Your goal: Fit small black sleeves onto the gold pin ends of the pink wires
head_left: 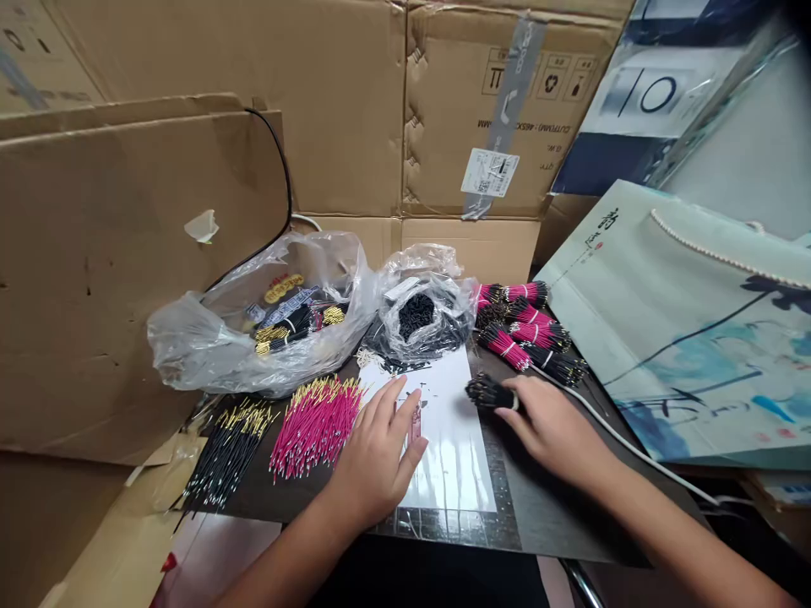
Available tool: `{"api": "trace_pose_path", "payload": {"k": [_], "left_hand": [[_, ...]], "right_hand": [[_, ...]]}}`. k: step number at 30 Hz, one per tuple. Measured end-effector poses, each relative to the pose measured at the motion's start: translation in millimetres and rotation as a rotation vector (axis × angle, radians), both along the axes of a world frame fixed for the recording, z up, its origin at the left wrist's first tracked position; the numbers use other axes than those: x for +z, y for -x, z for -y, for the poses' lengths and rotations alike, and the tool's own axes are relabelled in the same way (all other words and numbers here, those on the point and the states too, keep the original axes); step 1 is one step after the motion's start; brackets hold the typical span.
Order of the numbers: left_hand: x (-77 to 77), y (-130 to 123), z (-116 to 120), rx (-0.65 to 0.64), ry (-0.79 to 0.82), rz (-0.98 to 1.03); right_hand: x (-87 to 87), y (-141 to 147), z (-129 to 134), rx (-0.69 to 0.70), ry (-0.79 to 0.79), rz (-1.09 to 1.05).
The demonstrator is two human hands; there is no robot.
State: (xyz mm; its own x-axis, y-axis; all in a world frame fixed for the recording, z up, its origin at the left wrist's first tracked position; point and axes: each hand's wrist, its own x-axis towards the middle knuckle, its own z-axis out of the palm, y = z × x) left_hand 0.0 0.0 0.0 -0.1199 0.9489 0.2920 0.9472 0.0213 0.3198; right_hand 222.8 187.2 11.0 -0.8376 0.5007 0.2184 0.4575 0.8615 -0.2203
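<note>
My right hand (548, 422) is closed on a black wire bundle (491, 393), above the dark table on the right. My left hand (380, 447) has its fingers apart over the left edge of a white sheet (453, 464), beside a small pink piece (415, 422). Loose pink wires with gold ends (313, 431) lie spread just left of my left hand. Farther left is a pile of black wires (228, 452). Banded pink bundles (532, 325) are stacked behind my right hand.
A clear plastic bag (196, 338) with banded bundles stands at the back left. Another bag (415, 321) holds small black pieces at the back middle. A white cable (608, 431) crosses the right side. A pale paper bag (715, 338) leans at the right; cardboard boxes (342, 101) stand behind.
</note>
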Motion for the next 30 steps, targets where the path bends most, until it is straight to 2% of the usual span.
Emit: {"api": "trace_pose_path", "payload": {"k": [4, 8, 11, 17, 30], "left_hand": [[-2.5, 0, -1, -0.034, 0.017, -0.027], [-3.0, 1, -2, -0.068, 0.018, -0.057], [-2.7, 1, -1, -0.110, 0.037, -0.070], [-1.8, -1, -1, -0.201, 0.037, -0.080], [-3.9, -2, -4, -0.227, 0.007, -0.055]], "right_hand": [[-6.9, -39, -22, -0.214, -0.179, 0.054], [-24.2, -57, -31, -0.295, -0.347, 0.165], [-31.4, -59, -32, -0.300, -0.351, 0.168], [-30.2, -58, -34, -0.284, -0.302, 0.152], [-22.9, -56, -42, -0.449, -0.378, 0.207]]}}
